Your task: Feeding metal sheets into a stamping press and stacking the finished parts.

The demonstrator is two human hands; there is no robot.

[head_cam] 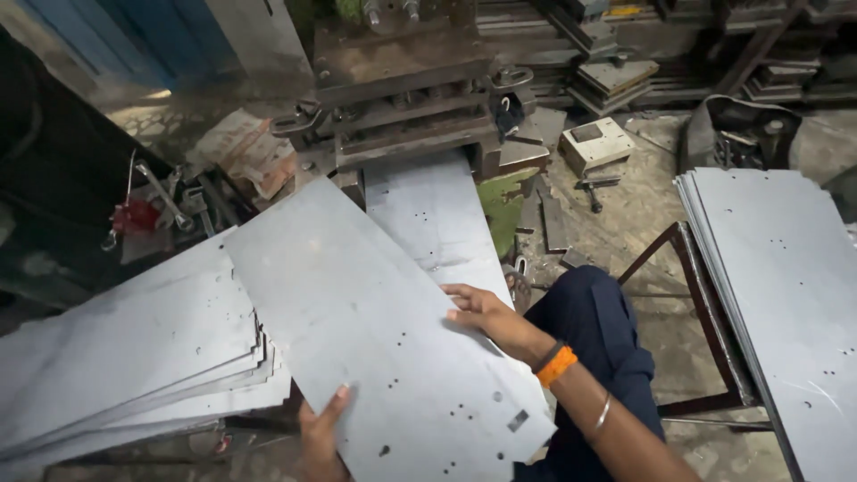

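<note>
Both hands grip 1 flat grey punched steel sheet, left hand pinching its near edge, right hand spread flat on its right edge, just right of the grey sheet stack; its sharp edge could slip and cut a palm.

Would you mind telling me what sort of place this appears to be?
Probably a small sheet-metal workshop: a heavy press machine, stacks of punched metal sheets, and stored dies on the floor behind.
</note>
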